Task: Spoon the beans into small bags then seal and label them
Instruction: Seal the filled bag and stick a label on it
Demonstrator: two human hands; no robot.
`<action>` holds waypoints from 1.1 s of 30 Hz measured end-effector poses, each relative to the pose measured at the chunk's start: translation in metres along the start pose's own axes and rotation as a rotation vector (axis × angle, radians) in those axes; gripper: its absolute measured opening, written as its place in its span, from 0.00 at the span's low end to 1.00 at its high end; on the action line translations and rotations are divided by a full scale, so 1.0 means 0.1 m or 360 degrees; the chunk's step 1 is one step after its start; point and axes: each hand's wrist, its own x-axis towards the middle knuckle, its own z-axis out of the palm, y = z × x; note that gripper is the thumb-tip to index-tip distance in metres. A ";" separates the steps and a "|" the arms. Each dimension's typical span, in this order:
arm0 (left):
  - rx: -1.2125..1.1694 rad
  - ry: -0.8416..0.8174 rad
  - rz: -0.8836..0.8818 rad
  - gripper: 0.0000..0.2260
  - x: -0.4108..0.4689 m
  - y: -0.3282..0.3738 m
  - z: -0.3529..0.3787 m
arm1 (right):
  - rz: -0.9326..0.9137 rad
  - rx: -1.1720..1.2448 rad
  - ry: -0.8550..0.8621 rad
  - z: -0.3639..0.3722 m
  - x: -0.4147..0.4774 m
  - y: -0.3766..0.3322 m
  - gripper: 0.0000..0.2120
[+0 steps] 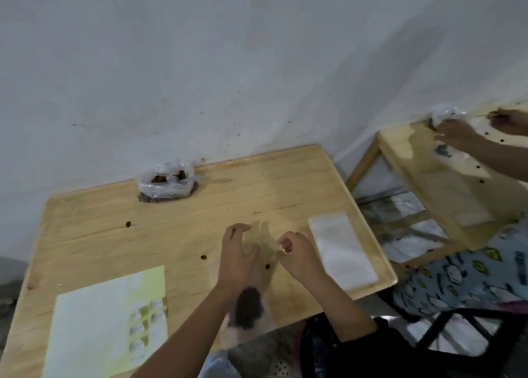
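Note:
A small clear bag (264, 266) with a dark clump of beans at its bottom lies blurred near the table's front edge, between my hands. My left hand (237, 259) has its fingers curled round the bag's upper left side. Beside it, my right hand (300, 256) pinches the bag's upper right edge between thumb and forefinger. The large crumpled plastic bag of beans (164, 182) sits open by the wall with a spoon handle (191, 179) sticking out. A sheet of labels (108, 320) lies at the front left, and a stack of empty small bags (343, 252) at the right.
Loose beans (203, 257) lie scattered on the wooden table (85, 235). To the right stands a second wooden table (428, 177), where another person's hands (457, 135) handle plastic. A black chair frame (457, 329) is at the lower right.

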 end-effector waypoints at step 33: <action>-0.0313 -0.0346 -0.0112 0.25 -0.13 0.74 1.36 | 0.0518 0.0350 0.0784 -0.65 -0.14 1.17 0.12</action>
